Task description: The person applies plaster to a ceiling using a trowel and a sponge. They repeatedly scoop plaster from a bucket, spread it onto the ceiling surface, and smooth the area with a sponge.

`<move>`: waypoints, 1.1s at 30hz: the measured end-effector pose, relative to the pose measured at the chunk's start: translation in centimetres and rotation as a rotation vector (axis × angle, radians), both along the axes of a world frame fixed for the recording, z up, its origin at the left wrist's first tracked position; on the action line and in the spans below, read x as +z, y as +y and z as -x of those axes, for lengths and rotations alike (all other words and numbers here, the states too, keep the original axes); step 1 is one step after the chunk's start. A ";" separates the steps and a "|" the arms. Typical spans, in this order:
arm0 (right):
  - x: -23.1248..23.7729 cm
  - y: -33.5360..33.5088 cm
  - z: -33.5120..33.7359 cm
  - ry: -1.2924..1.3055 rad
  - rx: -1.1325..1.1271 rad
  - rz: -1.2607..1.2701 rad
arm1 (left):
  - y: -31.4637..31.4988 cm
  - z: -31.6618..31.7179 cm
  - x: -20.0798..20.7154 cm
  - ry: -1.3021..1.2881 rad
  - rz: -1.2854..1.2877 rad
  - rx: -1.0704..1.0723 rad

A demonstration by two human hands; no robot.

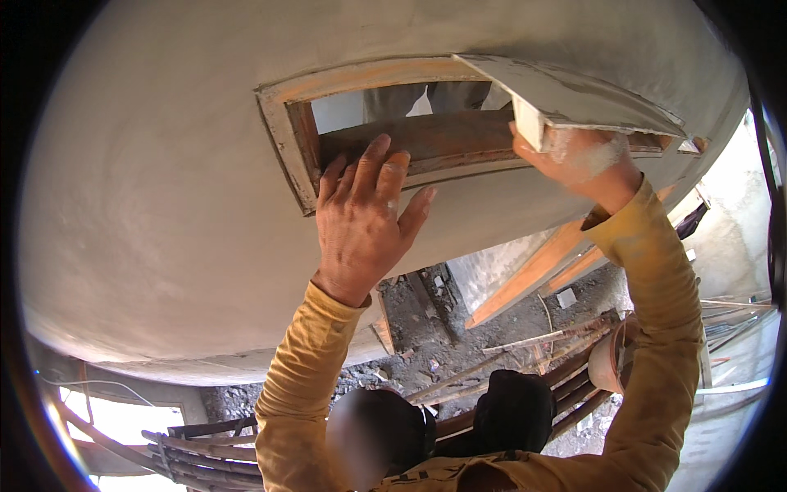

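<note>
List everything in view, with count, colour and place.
Wall: one, greyish beige, across the upper view
Framed opening: one, brown and off-white, upper centre
Plastering float: one, pale grey, upper right
Boards: at least two, orange-brown, below the wall, right
Rubble: uncounted, dark grey, ground
Poles: several, brown, lower left and lower right
Bucket-like container: one, pinkish, lower right
Rounded shapes: two, black, bottom centre, kind unclear
Sleeves: two, mustard yellow, both arms
Left hand: one, whitish smears, opening's lower edge
Right hand: one, whitish smears, gripping the float
</note>
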State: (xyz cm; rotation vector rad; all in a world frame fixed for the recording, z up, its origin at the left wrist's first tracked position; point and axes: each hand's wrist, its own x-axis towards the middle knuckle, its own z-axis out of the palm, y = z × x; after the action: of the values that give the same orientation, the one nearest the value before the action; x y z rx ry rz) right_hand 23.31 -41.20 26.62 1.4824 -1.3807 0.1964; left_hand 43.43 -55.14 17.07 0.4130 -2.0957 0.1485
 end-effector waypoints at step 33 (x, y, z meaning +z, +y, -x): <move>-3.1 -0.7 -0.8 -0.062 0.158 0.110 | -0.5 0.4 0.1 0.048 0.032 -0.015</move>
State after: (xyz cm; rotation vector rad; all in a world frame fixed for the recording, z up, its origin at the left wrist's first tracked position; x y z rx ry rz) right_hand 24.11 -41.93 23.53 1.5042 -1.2813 0.4148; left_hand 43.06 -55.61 17.12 0.3776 -2.0466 0.1615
